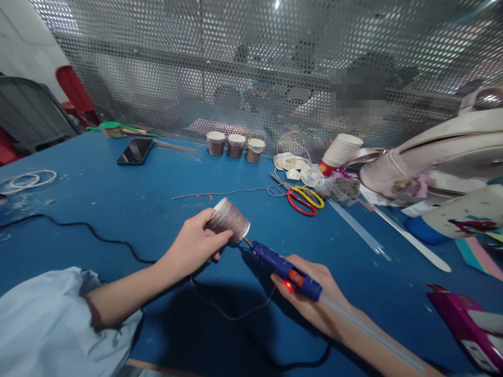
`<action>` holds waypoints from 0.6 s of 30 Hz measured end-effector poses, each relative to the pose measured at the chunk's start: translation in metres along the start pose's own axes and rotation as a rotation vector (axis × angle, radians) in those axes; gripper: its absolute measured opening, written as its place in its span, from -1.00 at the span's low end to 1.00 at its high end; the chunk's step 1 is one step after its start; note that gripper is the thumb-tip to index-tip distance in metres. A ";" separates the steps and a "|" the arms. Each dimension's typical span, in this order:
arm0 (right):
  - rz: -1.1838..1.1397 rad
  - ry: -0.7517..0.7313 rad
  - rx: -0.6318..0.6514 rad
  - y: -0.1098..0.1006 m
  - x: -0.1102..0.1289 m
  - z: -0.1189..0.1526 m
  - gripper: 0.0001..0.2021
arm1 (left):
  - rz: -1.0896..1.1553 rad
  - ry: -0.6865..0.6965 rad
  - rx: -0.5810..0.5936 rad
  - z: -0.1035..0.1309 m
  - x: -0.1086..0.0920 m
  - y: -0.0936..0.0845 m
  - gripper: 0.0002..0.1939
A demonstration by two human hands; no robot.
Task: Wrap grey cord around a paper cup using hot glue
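A paper cup wrapped in grey-brown cord [231, 219] lies tilted on its side in my left hand [200, 241], whose fingers and thumb close round it above the table. My right hand [310, 290] is wrapped round a blue glue gun [277, 262] with a red light glowing and a clear glue stick out of its back end. The gun's nozzle meets the rim of the cup, or is very close to it. A loose strand of cord [231, 318] hangs in a curve between my two hands.
Three wrapped cups [236, 146] stand by the mesh screen [176, 104]. A phone [135, 152] lies at the back left. Scissors [302, 200], grey yarn [343, 189], stacked paper cups [341, 152], a bag [436, 152] and a magenta object [463, 327] are to the right. A black cable [106, 237] crosses the blue table [129, 199].
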State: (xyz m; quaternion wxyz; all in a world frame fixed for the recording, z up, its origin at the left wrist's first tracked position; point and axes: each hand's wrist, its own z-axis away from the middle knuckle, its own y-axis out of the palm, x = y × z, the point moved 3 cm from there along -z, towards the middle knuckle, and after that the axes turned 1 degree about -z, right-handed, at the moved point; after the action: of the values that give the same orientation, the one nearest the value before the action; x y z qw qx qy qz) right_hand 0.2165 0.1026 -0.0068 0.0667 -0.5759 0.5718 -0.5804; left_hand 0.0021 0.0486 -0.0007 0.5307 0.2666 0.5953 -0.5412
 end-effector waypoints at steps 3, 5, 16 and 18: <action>0.000 -0.042 0.004 0.003 -0.002 0.003 -0.95 | 0.002 0.010 0.001 0.000 0.000 0.000 -0.84; -0.013 -0.048 -0.003 0.003 -0.005 0.004 -0.98 | -0.002 0.012 -0.002 0.000 0.000 0.000 -0.84; -0.037 -0.081 0.057 0.001 -0.001 0.004 -0.97 | 0.003 0.027 -0.004 0.000 0.001 0.001 -0.85; -0.047 -0.062 0.041 0.001 -0.002 0.005 -0.98 | 0.003 0.032 -0.007 0.000 0.001 0.001 -0.85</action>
State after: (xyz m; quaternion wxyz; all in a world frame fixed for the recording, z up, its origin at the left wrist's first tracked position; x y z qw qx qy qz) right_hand 0.2202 0.1011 -0.0098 0.0825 -0.6056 0.5435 -0.5754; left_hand 0.0025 0.0489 -0.0017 0.5228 0.2742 0.6053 -0.5339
